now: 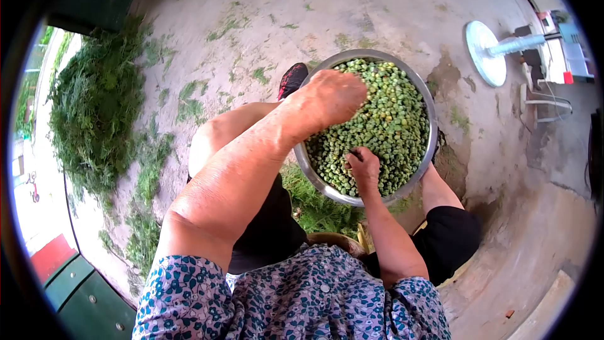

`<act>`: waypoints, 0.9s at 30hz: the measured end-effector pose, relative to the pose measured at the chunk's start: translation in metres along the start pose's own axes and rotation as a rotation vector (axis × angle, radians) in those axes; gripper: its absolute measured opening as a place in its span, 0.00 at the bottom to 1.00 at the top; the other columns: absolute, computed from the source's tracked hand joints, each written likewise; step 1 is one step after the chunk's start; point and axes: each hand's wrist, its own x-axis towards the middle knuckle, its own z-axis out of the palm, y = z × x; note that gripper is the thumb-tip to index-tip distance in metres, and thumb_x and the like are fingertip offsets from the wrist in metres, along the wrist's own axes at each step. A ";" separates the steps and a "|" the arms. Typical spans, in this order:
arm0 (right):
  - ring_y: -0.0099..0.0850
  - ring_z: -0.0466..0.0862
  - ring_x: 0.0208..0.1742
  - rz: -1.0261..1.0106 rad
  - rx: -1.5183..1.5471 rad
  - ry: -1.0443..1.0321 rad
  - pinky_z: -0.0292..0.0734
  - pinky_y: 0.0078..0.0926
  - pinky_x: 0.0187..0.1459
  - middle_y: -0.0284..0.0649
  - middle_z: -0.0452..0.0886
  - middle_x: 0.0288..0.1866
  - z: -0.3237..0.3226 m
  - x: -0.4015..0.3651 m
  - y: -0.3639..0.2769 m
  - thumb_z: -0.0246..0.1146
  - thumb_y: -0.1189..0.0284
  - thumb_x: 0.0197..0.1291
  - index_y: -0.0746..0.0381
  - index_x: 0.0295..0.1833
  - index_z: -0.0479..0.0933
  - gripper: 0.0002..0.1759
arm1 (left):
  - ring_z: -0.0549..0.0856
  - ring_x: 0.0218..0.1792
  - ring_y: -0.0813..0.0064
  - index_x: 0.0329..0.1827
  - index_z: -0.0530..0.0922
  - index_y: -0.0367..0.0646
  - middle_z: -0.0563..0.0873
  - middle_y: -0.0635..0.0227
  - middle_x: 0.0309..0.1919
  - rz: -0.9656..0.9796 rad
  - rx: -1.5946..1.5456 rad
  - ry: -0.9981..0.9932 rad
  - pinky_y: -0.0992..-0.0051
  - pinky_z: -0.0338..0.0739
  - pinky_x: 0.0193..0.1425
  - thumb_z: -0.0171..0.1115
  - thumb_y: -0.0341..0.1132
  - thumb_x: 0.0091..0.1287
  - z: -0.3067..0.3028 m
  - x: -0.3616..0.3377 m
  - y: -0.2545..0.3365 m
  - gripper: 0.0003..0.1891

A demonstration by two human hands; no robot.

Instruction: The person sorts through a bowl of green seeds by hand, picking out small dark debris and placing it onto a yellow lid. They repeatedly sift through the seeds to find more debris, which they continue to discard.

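A round metal bowl [431, 127] full of small green, berry-like pods [393, 116] rests over my lap, between my knees. My left hand [336, 96] is over the bowl's upper left part, back of the hand up, with its fingertips hidden or blurred against the pods. Lower in the bowl, my right hand [363, 167] is at the surface of the pods, its thumb and fingers bent together in a pinch. Whatever lies between those fingers is too small to make out.
Cut green foliage [94, 107] is heaped on the floor at the left, with sprigs scattered around. More greenery [321, 204] lies below the bowl. A pale round-based stand [486, 53] is at the upper right. Dark green doors [94, 305] show at the lower left.
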 end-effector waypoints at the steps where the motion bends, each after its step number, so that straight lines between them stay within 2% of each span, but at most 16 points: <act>1: 0.20 0.78 0.29 0.075 0.178 -0.013 0.70 0.20 0.27 0.36 0.80 0.29 -0.008 -0.009 -0.009 0.63 0.75 0.53 0.68 0.40 0.77 0.09 | 0.82 0.34 0.56 0.32 0.80 0.41 0.82 0.57 0.29 0.012 -0.025 0.017 0.62 0.77 0.38 0.56 0.29 0.50 0.004 -0.004 -0.001 0.07; 4: 0.21 0.76 0.28 0.006 0.434 0.021 0.68 0.19 0.26 0.34 0.79 0.31 -0.024 -0.038 -0.033 0.62 0.76 0.54 0.67 0.41 0.78 0.08 | 0.82 0.35 0.55 0.35 0.79 0.40 0.82 0.55 0.29 -0.062 -0.156 0.080 0.61 0.76 0.40 0.58 0.31 0.52 0.027 -0.016 0.011 0.09; 5: 0.22 0.77 0.29 -0.011 0.514 0.022 0.71 0.20 0.28 0.34 0.79 0.32 -0.029 -0.046 -0.037 0.62 0.76 0.55 0.67 0.42 0.77 0.10 | 0.82 0.35 0.56 0.41 0.79 0.40 0.82 0.53 0.31 -0.044 -0.203 0.048 0.63 0.77 0.41 0.59 0.32 0.53 0.032 -0.019 0.015 0.13; 7: 0.27 0.80 0.32 0.026 0.726 -0.046 0.75 0.22 0.32 0.37 0.80 0.35 -0.037 -0.065 -0.052 0.64 0.73 0.55 0.65 0.44 0.76 0.12 | 0.84 0.35 0.62 0.47 0.78 0.39 0.83 0.53 0.34 -0.078 -0.503 0.035 0.68 0.77 0.41 0.60 0.33 0.54 0.033 -0.030 0.031 0.17; 8: 0.28 0.80 0.32 0.017 0.796 -0.052 0.76 0.22 0.32 0.38 0.80 0.34 -0.039 -0.074 -0.058 0.64 0.74 0.55 0.66 0.44 0.76 0.11 | 0.83 0.35 0.70 0.51 0.76 0.37 0.84 0.55 0.37 -0.106 -0.605 0.001 0.74 0.77 0.40 0.61 0.32 0.55 0.043 -0.033 0.033 0.19; 9: 0.28 0.81 0.31 0.008 0.868 -0.060 0.76 0.23 0.31 0.39 0.80 0.34 -0.040 -0.082 -0.063 0.63 0.76 0.56 0.66 0.44 0.76 0.10 | 0.82 0.34 0.74 0.52 0.75 0.36 0.84 0.60 0.39 -0.260 -0.679 -0.120 0.76 0.78 0.38 0.61 0.31 0.57 0.032 -0.041 0.048 0.18; 10: 0.27 0.81 0.30 -0.028 0.902 -0.068 0.78 0.22 0.30 0.39 0.81 0.34 -0.041 -0.090 -0.067 0.63 0.78 0.55 0.67 0.43 0.76 0.09 | 0.82 0.34 0.74 0.52 0.75 0.36 0.84 0.61 0.39 -0.319 -0.872 -0.108 0.77 0.79 0.37 0.61 0.31 0.58 0.040 -0.050 0.053 0.19; 11: 0.27 0.81 0.29 -0.046 0.896 -0.062 0.78 0.22 0.30 0.39 0.81 0.33 -0.040 -0.097 -0.071 0.63 0.78 0.55 0.67 0.43 0.77 0.09 | 0.82 0.34 0.75 0.53 0.75 0.36 0.83 0.61 0.39 -0.377 -1.065 -0.096 0.78 0.79 0.36 0.60 0.31 0.58 0.047 -0.060 0.057 0.19; 12: 0.26 0.81 0.29 -0.063 0.890 -0.055 0.78 0.21 0.30 0.39 0.81 0.33 -0.039 -0.105 -0.075 0.63 0.78 0.55 0.67 0.43 0.77 0.10 | 0.82 0.34 0.75 0.53 0.74 0.35 0.83 0.62 0.39 -0.420 -1.125 -0.115 0.78 0.79 0.36 0.60 0.30 0.59 0.040 -0.071 0.069 0.18; 14: 0.25 0.80 0.28 -0.106 0.886 -0.088 0.78 0.19 0.30 0.38 0.81 0.33 -0.038 -0.116 -0.073 0.63 0.78 0.55 0.68 0.43 0.77 0.10 | 0.82 0.35 0.75 0.52 0.73 0.32 0.83 0.62 0.39 -0.428 -1.364 -0.080 0.76 0.80 0.39 0.61 0.33 0.61 0.048 -0.089 0.087 0.19; 16: 0.22 0.80 0.28 -0.132 0.774 -0.017 0.77 0.18 0.29 0.38 0.82 0.33 -0.033 -0.131 -0.073 0.63 0.78 0.55 0.68 0.42 0.78 0.09 | 0.83 0.38 0.72 0.53 0.72 0.31 0.82 0.61 0.39 -0.441 -1.499 -0.029 0.74 0.80 0.43 0.62 0.35 0.62 0.061 -0.104 0.099 0.21; 20: 0.18 0.78 0.27 -0.222 0.523 0.007 0.73 0.15 0.28 0.34 0.81 0.30 -0.035 -0.145 -0.056 0.64 0.78 0.53 0.68 0.40 0.79 0.09 | 0.83 0.41 0.67 0.51 0.74 0.33 0.81 0.60 0.41 -0.582 -1.736 0.124 0.71 0.81 0.44 0.60 0.29 0.62 0.092 -0.130 0.115 0.16; 25: 0.17 0.77 0.25 -0.467 0.189 0.108 0.71 0.13 0.25 0.32 0.81 0.27 -0.031 -0.159 -0.053 0.66 0.76 0.53 0.66 0.39 0.80 0.08 | 0.83 0.39 0.70 0.48 0.76 0.35 0.82 0.64 0.38 -0.581 -1.768 0.167 0.72 0.81 0.42 0.59 0.28 0.62 0.096 -0.143 0.111 0.12; 27: 0.19 0.78 0.26 -0.501 0.138 0.133 0.73 0.14 0.27 0.36 0.82 0.26 -0.028 -0.163 -0.052 0.66 0.76 0.51 0.68 0.38 0.80 0.08 | 0.83 0.38 0.71 0.47 0.77 0.35 0.83 0.65 0.37 -0.563 -1.771 0.165 0.73 0.81 0.42 0.59 0.28 0.62 0.097 -0.144 0.108 0.11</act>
